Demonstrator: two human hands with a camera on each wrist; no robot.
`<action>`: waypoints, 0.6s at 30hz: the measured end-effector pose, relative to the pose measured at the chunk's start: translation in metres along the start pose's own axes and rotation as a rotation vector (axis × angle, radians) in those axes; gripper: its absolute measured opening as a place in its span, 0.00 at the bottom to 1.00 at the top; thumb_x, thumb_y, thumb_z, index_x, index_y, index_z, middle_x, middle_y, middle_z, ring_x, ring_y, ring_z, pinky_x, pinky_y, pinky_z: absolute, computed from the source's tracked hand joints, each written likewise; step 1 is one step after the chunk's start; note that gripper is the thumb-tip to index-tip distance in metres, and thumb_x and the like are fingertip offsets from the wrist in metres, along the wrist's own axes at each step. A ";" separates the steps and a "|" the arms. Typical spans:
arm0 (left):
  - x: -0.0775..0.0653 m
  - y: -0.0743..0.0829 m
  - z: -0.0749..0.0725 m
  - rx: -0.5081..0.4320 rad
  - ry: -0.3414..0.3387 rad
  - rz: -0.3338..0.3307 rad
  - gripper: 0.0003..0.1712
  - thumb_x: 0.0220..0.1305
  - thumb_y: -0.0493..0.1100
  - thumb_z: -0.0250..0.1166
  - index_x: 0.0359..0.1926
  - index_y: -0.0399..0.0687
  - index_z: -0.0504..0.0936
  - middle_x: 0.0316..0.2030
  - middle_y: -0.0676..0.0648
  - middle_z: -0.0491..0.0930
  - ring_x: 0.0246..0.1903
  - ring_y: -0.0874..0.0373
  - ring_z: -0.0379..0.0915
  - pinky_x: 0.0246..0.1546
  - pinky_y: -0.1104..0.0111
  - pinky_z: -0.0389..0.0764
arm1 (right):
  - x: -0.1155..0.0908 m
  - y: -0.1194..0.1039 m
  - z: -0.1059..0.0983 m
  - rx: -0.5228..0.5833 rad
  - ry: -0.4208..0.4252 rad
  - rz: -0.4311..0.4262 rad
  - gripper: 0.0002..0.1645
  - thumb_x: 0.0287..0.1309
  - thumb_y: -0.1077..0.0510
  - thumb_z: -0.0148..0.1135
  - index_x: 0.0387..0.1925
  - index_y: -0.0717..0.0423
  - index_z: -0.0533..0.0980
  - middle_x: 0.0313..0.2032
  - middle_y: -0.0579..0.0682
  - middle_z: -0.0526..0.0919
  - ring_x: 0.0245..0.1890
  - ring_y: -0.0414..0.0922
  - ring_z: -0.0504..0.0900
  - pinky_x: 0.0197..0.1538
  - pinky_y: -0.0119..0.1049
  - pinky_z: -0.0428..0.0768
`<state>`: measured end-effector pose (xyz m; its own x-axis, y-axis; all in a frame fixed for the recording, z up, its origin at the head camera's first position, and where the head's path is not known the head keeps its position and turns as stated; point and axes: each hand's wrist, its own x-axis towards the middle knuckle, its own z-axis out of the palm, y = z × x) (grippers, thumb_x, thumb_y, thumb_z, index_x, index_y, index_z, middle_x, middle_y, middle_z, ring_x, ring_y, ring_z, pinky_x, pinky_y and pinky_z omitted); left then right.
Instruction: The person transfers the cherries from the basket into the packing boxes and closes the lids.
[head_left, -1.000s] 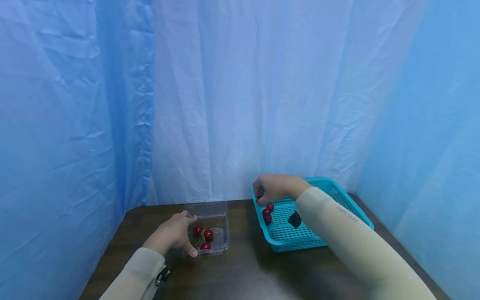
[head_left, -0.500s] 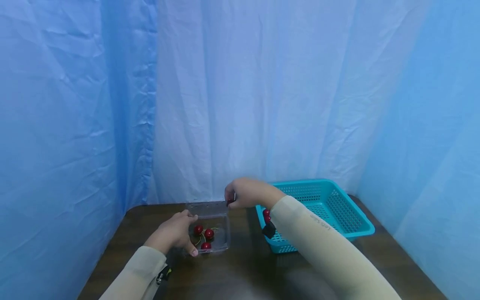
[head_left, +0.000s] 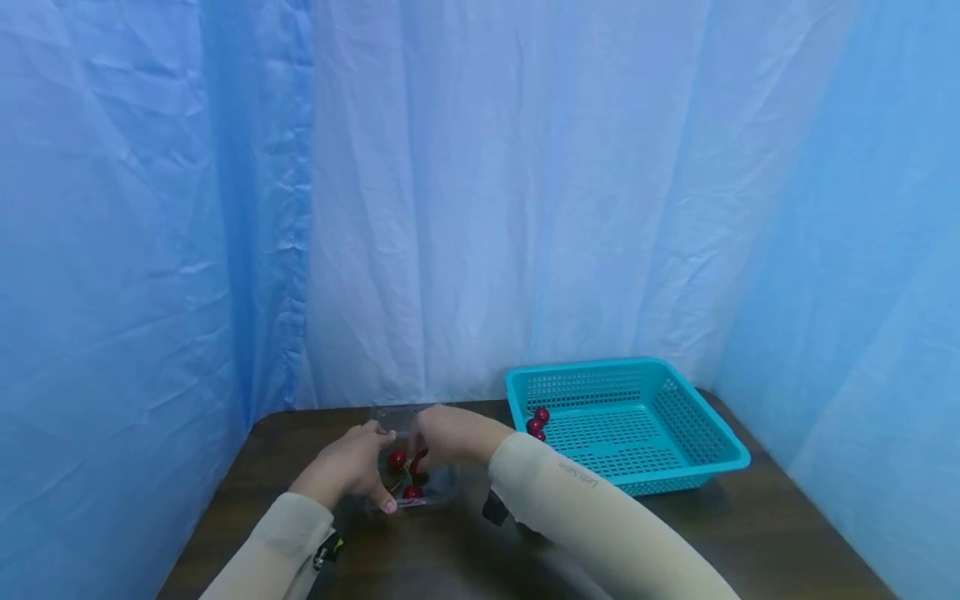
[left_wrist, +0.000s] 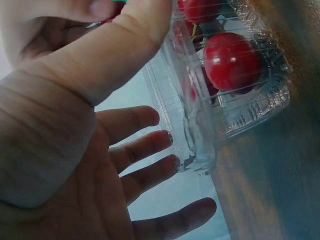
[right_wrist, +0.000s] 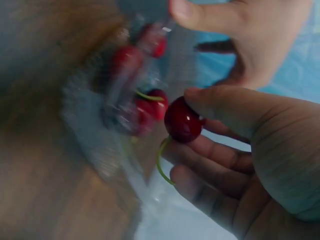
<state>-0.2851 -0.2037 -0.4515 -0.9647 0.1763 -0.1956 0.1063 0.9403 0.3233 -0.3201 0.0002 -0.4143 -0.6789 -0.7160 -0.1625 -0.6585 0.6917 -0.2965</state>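
My left hand (head_left: 345,467) rests at the left side of a clear plastic clamshell box (head_left: 444,490), thumb at the front rim. In the left wrist view its fingers (left_wrist: 145,145) are nearly straight and spread, several tips touching the box. Between the thumb and fingers of my right hand (head_left: 453,437) a dark red cherry (right_wrist: 183,120) with a green stem is pinched, close over the box. Several cherries (head_left: 397,459) lie inside the box, partly hidden by the right hand in the head view. The box's lid (head_left: 390,414) stands open at the back.
A turquoise perforated basket (head_left: 630,486) stands to the right, with a few cherries (head_left: 535,426) at its left end. Both stand on a dark wooden table (head_left: 300,433). Blue-white curtains (head_left: 480,208) hang behind and at both sides.
My right hand has moved left from the basket to over the box, carrying a cherry. My left hand has stayed at the box.
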 end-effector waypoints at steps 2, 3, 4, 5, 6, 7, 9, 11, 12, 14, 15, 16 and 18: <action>0.000 0.000 0.000 0.003 0.000 0.006 0.70 0.37 0.60 0.97 0.83 0.51 0.76 0.82 0.33 0.71 0.79 0.28 0.69 0.69 0.29 0.82 | 0.005 -0.001 0.009 -0.012 0.001 0.015 0.04 0.68 0.57 0.83 0.43 0.47 0.93 0.36 0.40 0.91 0.32 0.34 0.86 0.42 0.29 0.91; 0.000 0.000 0.000 0.004 0.001 0.007 0.70 0.37 0.60 0.97 0.83 0.52 0.76 0.82 0.33 0.71 0.79 0.28 0.70 0.69 0.28 0.82 | 0.008 -0.001 0.013 -0.011 0.002 0.026 0.04 0.68 0.57 0.83 0.42 0.47 0.92 0.35 0.40 0.91 0.31 0.35 0.86 0.41 0.29 0.90; 0.000 0.000 0.000 0.006 0.003 0.010 0.70 0.37 0.60 0.97 0.83 0.51 0.77 0.81 0.33 0.71 0.78 0.28 0.70 0.69 0.28 0.82 | 0.010 -0.001 0.017 -0.009 0.001 0.038 0.05 0.68 0.57 0.84 0.41 0.47 0.92 0.34 0.40 0.90 0.31 0.35 0.86 0.40 0.29 0.90; 0.000 0.000 0.000 0.007 0.005 0.011 0.70 0.37 0.60 0.97 0.83 0.52 0.77 0.81 0.33 0.71 0.78 0.28 0.70 0.69 0.28 0.82 | 0.013 0.000 0.020 -0.012 0.003 0.043 0.05 0.68 0.57 0.84 0.41 0.48 0.92 0.33 0.41 0.90 0.30 0.35 0.86 0.40 0.29 0.90; -0.001 0.000 0.000 0.008 0.006 0.012 0.70 0.37 0.60 0.97 0.83 0.52 0.77 0.82 0.33 0.71 0.78 0.28 0.70 0.69 0.28 0.81 | 0.015 0.000 0.023 -0.016 0.003 0.048 0.05 0.67 0.57 0.84 0.40 0.48 0.92 0.33 0.41 0.90 0.30 0.35 0.86 0.39 0.29 0.90; -0.001 0.000 0.000 0.007 0.006 0.013 0.70 0.37 0.60 0.97 0.83 0.52 0.77 0.82 0.32 0.70 0.78 0.27 0.70 0.69 0.28 0.81 | 0.017 0.000 0.026 -0.015 0.003 0.053 0.05 0.67 0.57 0.84 0.39 0.48 0.92 0.32 0.41 0.90 0.29 0.35 0.86 0.39 0.29 0.90; -0.001 -0.001 0.000 0.004 0.008 0.011 0.69 0.38 0.60 0.97 0.83 0.52 0.77 0.82 0.32 0.70 0.78 0.26 0.70 0.69 0.27 0.81 | 0.021 0.001 0.032 -0.020 0.001 0.057 0.06 0.66 0.57 0.85 0.38 0.47 0.91 0.31 0.40 0.90 0.29 0.35 0.85 0.38 0.28 0.89; -0.001 -0.001 0.000 0.004 0.008 0.011 0.69 0.37 0.60 0.97 0.83 0.52 0.77 0.82 0.32 0.70 0.78 0.26 0.70 0.68 0.27 0.81 | 0.024 0.002 0.037 -0.039 -0.001 0.041 0.06 0.66 0.56 0.85 0.35 0.47 0.91 0.30 0.39 0.89 0.28 0.35 0.85 0.37 0.27 0.88; -0.001 -0.001 0.000 0.004 0.009 0.015 0.69 0.37 0.60 0.97 0.82 0.52 0.77 0.82 0.32 0.70 0.78 0.26 0.70 0.68 0.27 0.81 | 0.025 0.001 0.040 -0.048 -0.001 0.034 0.07 0.66 0.56 0.85 0.35 0.47 0.91 0.30 0.39 0.89 0.28 0.34 0.85 0.37 0.27 0.88; -0.002 -0.002 0.000 0.005 0.011 0.022 0.70 0.37 0.60 0.97 0.82 0.52 0.78 0.81 0.33 0.72 0.76 0.28 0.73 0.67 0.27 0.83 | 0.026 0.000 0.044 -0.063 0.001 0.020 0.07 0.66 0.56 0.85 0.35 0.46 0.91 0.30 0.39 0.89 0.28 0.34 0.85 0.39 0.27 0.88; -0.001 -0.002 0.000 0.008 0.012 0.026 0.70 0.36 0.60 0.97 0.82 0.51 0.78 0.80 0.33 0.72 0.75 0.29 0.74 0.67 0.28 0.83 | 0.027 -0.001 0.046 -0.072 0.006 0.014 0.06 0.66 0.56 0.85 0.35 0.46 0.91 0.30 0.39 0.90 0.29 0.33 0.85 0.40 0.27 0.89; -0.001 -0.002 0.000 0.010 0.013 0.028 0.70 0.36 0.60 0.98 0.82 0.51 0.78 0.79 0.34 0.73 0.74 0.31 0.74 0.66 0.28 0.83 | 0.027 -0.001 0.047 -0.079 0.009 0.005 0.06 0.66 0.56 0.85 0.36 0.46 0.91 0.31 0.39 0.90 0.29 0.33 0.85 0.41 0.27 0.89; -0.001 -0.003 -0.001 0.013 0.014 0.034 0.70 0.35 0.60 0.98 0.82 0.50 0.78 0.77 0.35 0.75 0.72 0.34 0.76 0.66 0.29 0.84 | 0.027 -0.003 0.049 -0.086 0.017 -0.006 0.05 0.66 0.56 0.85 0.38 0.46 0.92 0.32 0.40 0.91 0.30 0.33 0.85 0.43 0.28 0.91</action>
<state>-0.2848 -0.2065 -0.4517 -0.9638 0.2042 -0.1713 0.1422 0.9376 0.3174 -0.3209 -0.0260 -0.4636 -0.6800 -0.7188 -0.1444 -0.6874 0.6936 -0.2153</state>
